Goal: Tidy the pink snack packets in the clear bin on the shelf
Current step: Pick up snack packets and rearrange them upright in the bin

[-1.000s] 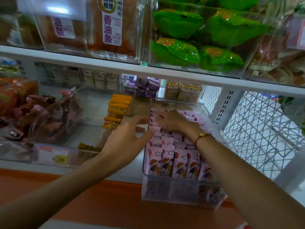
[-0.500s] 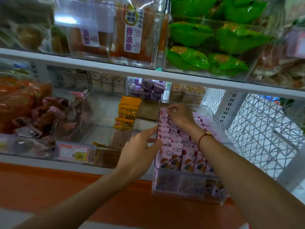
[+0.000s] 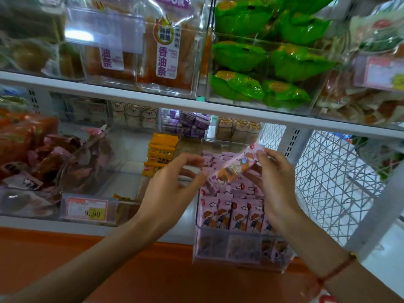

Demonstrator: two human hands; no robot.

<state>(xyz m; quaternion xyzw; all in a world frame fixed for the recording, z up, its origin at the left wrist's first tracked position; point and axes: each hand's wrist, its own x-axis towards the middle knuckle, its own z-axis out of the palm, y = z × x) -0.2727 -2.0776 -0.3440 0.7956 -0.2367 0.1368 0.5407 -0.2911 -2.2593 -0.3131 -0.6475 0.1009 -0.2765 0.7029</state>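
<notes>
A clear bin (image 3: 238, 252) juts out from the lower shelf, filled with upright rows of pink snack packets (image 3: 236, 213) printed with a cartoon child. One pink packet (image 3: 234, 166) is lifted above the bin, tilted with its upper end to the right. My right hand (image 3: 273, 182) pinches its upper right end. My left hand (image 3: 172, 189) holds its lower left end between thumb and fingers. The hands hide the middle rows of the bin.
Yellow-orange packets (image 3: 161, 154) stand in the bin to the left. A price tag reading 9.90 (image 3: 87, 208) fronts a bin of pink-brown wrappers (image 3: 50, 158). Green bags (image 3: 271, 60) fill the upper shelf. A white wire rack (image 3: 332, 182) stands to the right.
My right hand has come up from the back of the bin with one pink packet. My left hand left the bin's side and took the packet's other end.
</notes>
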